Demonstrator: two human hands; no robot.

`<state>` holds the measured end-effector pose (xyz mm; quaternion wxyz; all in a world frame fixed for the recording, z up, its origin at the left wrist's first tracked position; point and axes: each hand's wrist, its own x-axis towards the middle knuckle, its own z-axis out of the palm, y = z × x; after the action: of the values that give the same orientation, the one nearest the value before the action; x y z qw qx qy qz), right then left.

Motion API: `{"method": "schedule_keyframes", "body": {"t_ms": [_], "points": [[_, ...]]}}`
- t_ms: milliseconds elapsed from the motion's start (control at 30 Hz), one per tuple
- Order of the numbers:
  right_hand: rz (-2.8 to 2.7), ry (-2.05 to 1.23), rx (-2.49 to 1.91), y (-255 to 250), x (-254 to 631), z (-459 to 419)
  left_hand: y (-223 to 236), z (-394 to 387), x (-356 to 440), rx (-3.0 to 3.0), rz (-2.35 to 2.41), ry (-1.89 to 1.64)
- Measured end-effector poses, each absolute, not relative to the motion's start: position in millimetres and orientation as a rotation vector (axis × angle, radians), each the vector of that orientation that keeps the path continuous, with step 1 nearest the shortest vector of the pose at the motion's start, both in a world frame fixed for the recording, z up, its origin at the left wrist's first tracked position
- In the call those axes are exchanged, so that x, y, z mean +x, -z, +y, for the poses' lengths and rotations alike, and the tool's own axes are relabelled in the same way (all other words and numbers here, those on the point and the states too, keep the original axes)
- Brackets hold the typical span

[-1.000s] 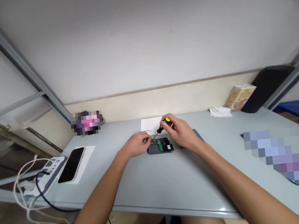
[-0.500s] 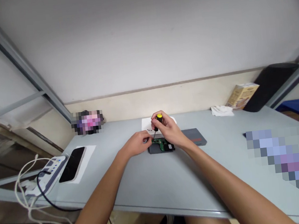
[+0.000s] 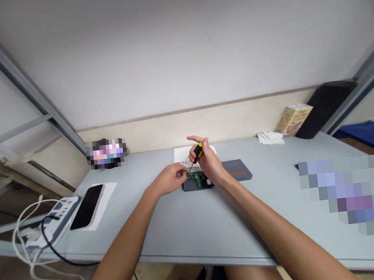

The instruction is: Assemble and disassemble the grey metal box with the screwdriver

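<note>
My right hand point(image 3: 211, 162) is closed round the handle of a black and yellow screwdriver point(image 3: 198, 151), its index finger raised off the handle. The shaft slants down and left to the left end of a green circuit board point(image 3: 198, 181), which lies on a dark grey case point(image 3: 190, 186). My left hand point(image 3: 169, 179) rests at that same end, thumb and fingers pinched together beside the screwdriver tip. Whatever is between those fingertips is too small to make out. Behind the board, several tiny dark pieces point(image 3: 183, 161) lie on white paper point(image 3: 179, 153).
A flat grey panel point(image 3: 241, 166) lies right of the case. Leftward are a phone point(image 3: 89, 207) on paper and a power strip point(image 3: 57, 222) with cables. Tissue point(image 3: 270, 138), a carton point(image 3: 294, 119) and a black cylinder point(image 3: 325, 107) stand at the back right.
The screwdriver swung upright and then tilted right again as my right hand turned it; the index finger has lifted. My left hand keeps its place at the board. The view shifted slightly.
</note>
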<state>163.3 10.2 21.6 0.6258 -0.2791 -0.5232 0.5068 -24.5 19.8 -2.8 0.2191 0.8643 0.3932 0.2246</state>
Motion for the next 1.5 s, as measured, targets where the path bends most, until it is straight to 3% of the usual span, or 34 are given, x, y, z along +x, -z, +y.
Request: {"method": "schedule_keyframes", "body": {"t_ms": [1067, 1233, 1500], "points": [[-1.29, -1.241, -0.669, -24, 182, 6, 7, 25, -26, 2.348, 1.099, -0.627], [-1.326, -1.096, -0.763, -27, 176, 1, 6, 23, -25, 2.36, 1.107, -0.632], [-1.354, -1.242, -0.656, -23, 176, 2, 5, 19, -24, 2.401, 1.118, -0.621]]}}
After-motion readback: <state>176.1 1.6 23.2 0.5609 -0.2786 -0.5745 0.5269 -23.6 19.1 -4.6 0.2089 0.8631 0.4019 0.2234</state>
